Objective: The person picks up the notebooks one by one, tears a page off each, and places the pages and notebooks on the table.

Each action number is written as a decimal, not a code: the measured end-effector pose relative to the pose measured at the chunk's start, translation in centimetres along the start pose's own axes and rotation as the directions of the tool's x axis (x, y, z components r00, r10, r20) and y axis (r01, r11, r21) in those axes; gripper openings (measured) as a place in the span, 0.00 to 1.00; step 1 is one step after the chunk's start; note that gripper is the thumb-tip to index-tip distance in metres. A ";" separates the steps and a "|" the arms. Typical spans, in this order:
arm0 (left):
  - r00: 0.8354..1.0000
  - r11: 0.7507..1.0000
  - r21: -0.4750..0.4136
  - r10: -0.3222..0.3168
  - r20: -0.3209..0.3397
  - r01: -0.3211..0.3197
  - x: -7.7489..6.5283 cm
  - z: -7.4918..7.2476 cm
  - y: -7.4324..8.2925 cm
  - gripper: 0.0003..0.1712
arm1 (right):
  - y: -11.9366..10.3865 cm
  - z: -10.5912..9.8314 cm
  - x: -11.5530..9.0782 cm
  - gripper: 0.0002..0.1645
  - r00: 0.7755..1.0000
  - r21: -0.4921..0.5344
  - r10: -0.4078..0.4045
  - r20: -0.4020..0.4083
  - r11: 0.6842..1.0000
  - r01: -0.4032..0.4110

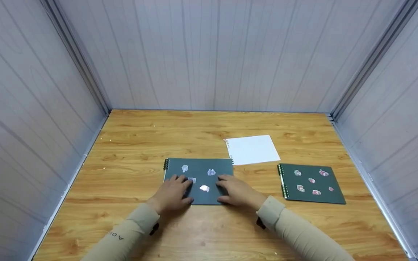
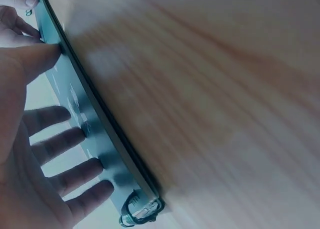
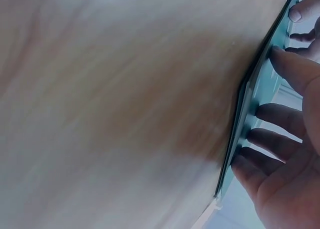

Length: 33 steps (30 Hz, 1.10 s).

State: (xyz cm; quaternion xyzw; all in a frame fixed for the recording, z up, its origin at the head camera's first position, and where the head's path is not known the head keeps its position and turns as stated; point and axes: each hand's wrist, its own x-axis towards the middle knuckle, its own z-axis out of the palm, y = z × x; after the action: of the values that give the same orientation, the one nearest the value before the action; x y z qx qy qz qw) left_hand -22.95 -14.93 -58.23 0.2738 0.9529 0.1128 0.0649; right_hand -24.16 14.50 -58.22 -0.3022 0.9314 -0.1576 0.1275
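Observation:
A dark green spiral-bound notebook (image 1: 218, 195) with several small stickers on its cover lies flat on the table, its black rings at the left end. My left hand (image 1: 171, 193) rests on the cover's left part, fingers spread; in the left wrist view its fingertips (image 2: 102, 189) touch the cover near the ring end. On the right part lies my right hand (image 1: 238, 191), and the right wrist view shows its fingertips (image 3: 260, 110) against the cover close to the long edge. Neither hand grips anything.
A second dark green spiral notebook (image 1: 303, 194) with stickers lies to the right. Behind, a white sheet (image 1: 253, 149) with a punched left edge lies by the first notebook's far right corner. Pale panel walls (image 1: 209, 54) enclose the wooden table (image 1: 140, 137) at the back and sides.

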 end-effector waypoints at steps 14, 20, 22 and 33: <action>0.993 0.992 -0.049 -0.113 0.036 0.114 -0.4 0.1 0.2 0.45 | 1.2 -0.9 0.2 0.45 0.941 0.047 0.321 -0.110 0.947 -0.318; 0.994 0.993 -0.053 -0.107 0.016 0.108 -0.5 0.3 0.2 0.44 | 1.7 -0.3 0.4 0.48 0.927 0.009 0.347 -0.139 0.937 -0.349; 0.994 0.993 -0.055 -0.107 0.017 0.108 -0.5 0.4 0.2 0.44 | 1.8 -0.1 0.5 0.48 0.929 0.025 0.337 -0.153 0.941 -0.337; 0.992 0.990 -0.074 -0.116 0.043 0.119 -0.9 0.2 0.3 0.52 | 0.9 -1.0 0.3 0.34 0.889 0.408 0.370 -0.269 0.880 -0.243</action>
State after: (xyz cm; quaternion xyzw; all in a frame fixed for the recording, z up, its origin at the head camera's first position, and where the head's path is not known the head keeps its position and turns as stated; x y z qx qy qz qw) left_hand -22.03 -15.12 -58.31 0.2165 0.9610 0.1397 0.1001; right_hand -25.25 15.22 -57.65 -0.0881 0.9301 -0.3541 0.0426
